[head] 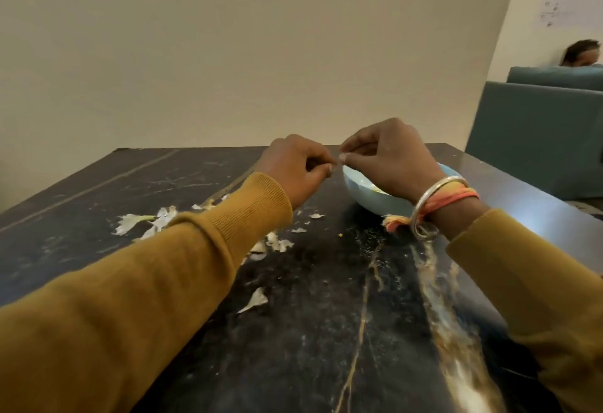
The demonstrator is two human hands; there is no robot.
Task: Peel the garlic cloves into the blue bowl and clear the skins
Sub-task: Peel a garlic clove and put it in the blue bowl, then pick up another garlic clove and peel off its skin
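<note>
Right hand (388, 161) hides blue bowl (365, 199) rim; skins (133, 221) litter table (326, 314) left.

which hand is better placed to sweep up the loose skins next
Left, probably. Both hands pinch a small garlic clove, but the garlic skins lie on the table left of the blue bowl, around the left forearm, nearer the left hand. The right hand hangs over the bowl.
</note>
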